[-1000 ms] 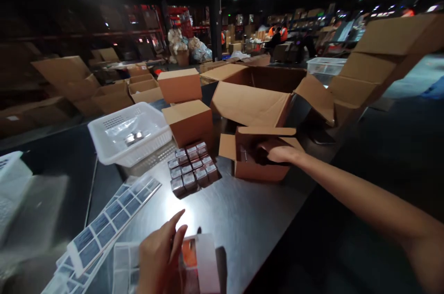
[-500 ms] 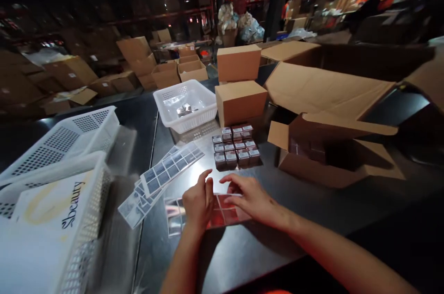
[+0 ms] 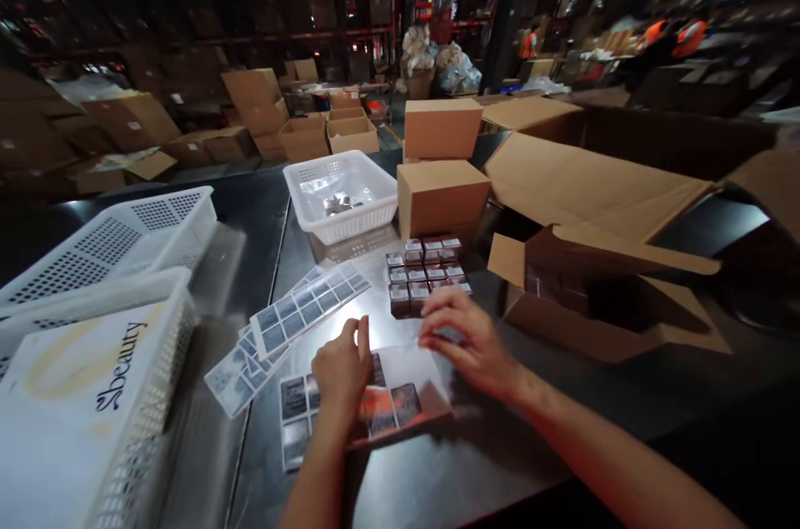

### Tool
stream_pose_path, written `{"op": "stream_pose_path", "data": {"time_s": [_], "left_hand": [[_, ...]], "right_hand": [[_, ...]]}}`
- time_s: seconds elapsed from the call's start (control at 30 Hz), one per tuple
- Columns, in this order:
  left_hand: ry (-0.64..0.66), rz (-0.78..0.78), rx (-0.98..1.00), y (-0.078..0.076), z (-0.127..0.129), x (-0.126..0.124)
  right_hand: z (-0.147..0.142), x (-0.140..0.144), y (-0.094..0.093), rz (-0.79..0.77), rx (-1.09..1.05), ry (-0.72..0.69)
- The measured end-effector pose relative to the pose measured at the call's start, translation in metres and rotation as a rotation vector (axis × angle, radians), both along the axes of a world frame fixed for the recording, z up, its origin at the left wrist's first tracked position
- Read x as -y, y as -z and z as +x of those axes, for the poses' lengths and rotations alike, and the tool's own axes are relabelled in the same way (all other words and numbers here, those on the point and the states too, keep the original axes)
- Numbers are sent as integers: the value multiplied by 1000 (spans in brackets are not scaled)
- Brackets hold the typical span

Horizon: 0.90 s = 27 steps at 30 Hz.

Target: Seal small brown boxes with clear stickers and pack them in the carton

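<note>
A: Left hand (image 3: 342,371), quick?
B: It's covering part of the label sheet (image 3: 387,402), left of middle. Thumb and index are standing close together; I'm not seeing whether they're pinching anything. Can't tell.
A: Right hand (image 3: 466,341)?
B: It's hovering at the sheet's upper right, by the bare white backing (image 3: 407,362). Thumb and index tips are pointing toward each other, nearly meeting; can't tell if anything's between them. Other fingers are curling.
A: Sheet's location?
B: It's lying on the metal table (image 3: 431,479) under both hands, dark labels (image 3: 406,404) showing either side of the left hand.
A: Surroundings?
B: Small barcoded boxes (image 3: 417,293) are standing in rows just beyond the right hand. More label sheets (image 3: 306,312) are overlapping at left, a white basket (image 3: 350,222) is sitting past them, and an open carton (image 3: 575,316) is gaping at right.
</note>
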State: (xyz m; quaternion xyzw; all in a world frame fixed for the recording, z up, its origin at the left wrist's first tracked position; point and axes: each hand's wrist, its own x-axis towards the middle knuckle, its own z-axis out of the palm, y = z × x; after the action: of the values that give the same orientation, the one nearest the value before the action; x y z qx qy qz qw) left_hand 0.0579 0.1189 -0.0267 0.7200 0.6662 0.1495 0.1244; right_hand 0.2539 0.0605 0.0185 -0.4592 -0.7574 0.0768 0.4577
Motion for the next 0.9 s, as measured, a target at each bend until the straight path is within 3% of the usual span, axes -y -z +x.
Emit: {"op": "stream_pose_path", "data": {"time_s": [0.13, 0.23, 0.33, 0.47, 0.63, 0.73, 0.8, 0.9], "left_hand": [[88, -10, 144, 2, -3, -4], [221, -36, 387, 4, -8, -5], [307, -110, 729, 7, -15, -9], [210, -185, 904, 7, -14, -14], [280, -216, 990, 3, -4, -4], [308, -227, 991, 3, -1, 5], [338, -197, 995, 3, -1, 8], [426, -94, 965, 1, -3, 12]], "right_hand": [[23, -70, -13, -77, 527, 330], [35, -120, -10, -120, 705, 330], [42, -138, -6, -86, 717, 301], [29, -109, 7, 133, 573, 202], [-12, -38, 25, 406, 405, -34], [-17, -4, 15, 303, 239, -112], [-8, 12, -1, 169, 79, -67], [8, 30, -23, 109, -233, -34]]}}
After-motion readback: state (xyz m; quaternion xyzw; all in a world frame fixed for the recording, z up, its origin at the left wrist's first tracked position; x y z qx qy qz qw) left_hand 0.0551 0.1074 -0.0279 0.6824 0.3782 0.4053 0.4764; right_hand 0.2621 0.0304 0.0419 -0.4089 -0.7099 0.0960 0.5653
